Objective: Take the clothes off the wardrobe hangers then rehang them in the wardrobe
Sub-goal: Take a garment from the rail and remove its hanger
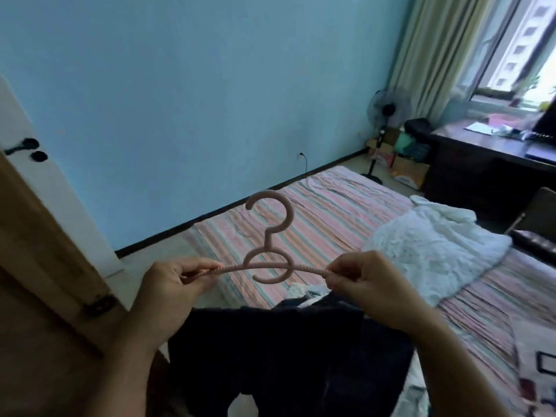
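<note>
Pink hanger (pixel 268 236) pinched at each end by left hand (pixel 171 284) and right hand (pixel 365 281), dark garment (pixel 285 350) below

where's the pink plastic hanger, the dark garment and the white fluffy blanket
pink plastic hanger (pixel 268 236), head view, on its neck below the hook
dark garment (pixel 285 350), head view, mid fabric
white fluffy blanket (pixel 433 251), head view, its middle

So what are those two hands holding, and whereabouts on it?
A pink hanger, bare of clothes. The left hand pinches the tip of one shoulder arm, the right hand pinches the other tip; the hook points up.
</note>
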